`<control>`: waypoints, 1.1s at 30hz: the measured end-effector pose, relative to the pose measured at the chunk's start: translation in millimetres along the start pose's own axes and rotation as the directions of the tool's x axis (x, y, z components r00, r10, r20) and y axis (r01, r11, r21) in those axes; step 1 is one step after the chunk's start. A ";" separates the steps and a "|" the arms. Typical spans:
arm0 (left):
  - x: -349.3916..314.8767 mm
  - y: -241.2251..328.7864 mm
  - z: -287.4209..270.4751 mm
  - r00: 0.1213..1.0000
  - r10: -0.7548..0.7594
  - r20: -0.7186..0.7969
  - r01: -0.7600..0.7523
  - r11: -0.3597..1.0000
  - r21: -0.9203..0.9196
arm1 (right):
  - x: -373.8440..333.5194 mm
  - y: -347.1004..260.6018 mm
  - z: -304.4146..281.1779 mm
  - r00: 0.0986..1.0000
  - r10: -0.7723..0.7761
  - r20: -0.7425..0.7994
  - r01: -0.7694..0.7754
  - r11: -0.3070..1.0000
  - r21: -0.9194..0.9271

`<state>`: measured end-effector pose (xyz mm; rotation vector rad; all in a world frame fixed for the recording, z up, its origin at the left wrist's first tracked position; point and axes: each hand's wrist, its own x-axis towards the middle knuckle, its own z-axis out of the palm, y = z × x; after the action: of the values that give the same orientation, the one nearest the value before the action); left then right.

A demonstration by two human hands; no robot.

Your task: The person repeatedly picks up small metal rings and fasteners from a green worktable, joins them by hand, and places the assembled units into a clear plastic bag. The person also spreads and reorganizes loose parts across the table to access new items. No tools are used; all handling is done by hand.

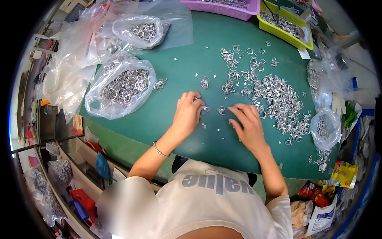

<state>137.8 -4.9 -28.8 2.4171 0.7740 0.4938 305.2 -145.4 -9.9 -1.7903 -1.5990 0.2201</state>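
My left hand [187, 112], with a bangle on its wrist, hovers over the middle of the green table [187, 137]. Its fingers are curled together, and silver rings [205, 108] show at their tips. To the right of it, my right hand [248, 124] has thumb and fingers apart, with nothing between them. A small cluster of rings [221, 110] lies just off its fingertips. Beyond both hands sits another small ring cluster [204, 82]. A large loose pile of silver rings [278, 97] spreads out to the right of my right hand.
Left stand two open plastic bags of rings, a nearer bag [93, 104] and a farther bag [119, 24]. A purple basket [234, 12] and a yellow-green basket [284, 35] hold more at the back. Another bag [334, 121] sits at the right edge. Small white scraps [218, 130] dot the table.
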 end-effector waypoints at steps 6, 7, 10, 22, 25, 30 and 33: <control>-5.3 -16.5 -10.2 0.926 -0.377 0.026 0.240 0.533 -0.811 | 11.0 6.7 19.6 0.988 0.157 -0.009 -0.148 0.944 0.295; -9.5 -21.0 -12.7 0.909 -0.412 0.069 0.278 0.474 -0.836 | 9.7 4.3 16.7 0.964 0.264 0.019 -0.243 0.855 0.458; -18.1 -27.5 -15.6 0.888 -0.446 0.114 0.365 0.530 -0.765 | 8.7 6.2 8.5 0.856 0.438 0.274 -0.347 0.094 0.933; -1.1 -18.6 -9.6 0.943 -0.333 -0.022 0.253 0.757 -0.603 | 27.8 -9.5 16.6 0.721 0.464 0.515 -0.662 0.241 0.710; -15.2 -25.5 -14.9 0.858 -0.447 0.251 0.263 -0.037 -0.964 | 46.5 -17.8 30.9 0.807 0.405 0.429 -0.589 0.516 0.622; -39.6 -27.4 -35.9 0.753 -0.563 0.342 0.102 -0.413 -0.905 | 112.8 -32.4 109.2 0.996 -0.092 -0.002 0.088 0.938 0.335; -51.3 -36.4 -37.0 0.700 -0.614 0.365 0.037 -0.479 -0.877 | 139.8 -51.1 139.8 0.981 -0.136 0.141 0.106 0.973 0.203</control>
<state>65.2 2.6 -30.5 0.1686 0.7360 0.8114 216.5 36.7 -35.8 -1.5522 -1.7252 0.4517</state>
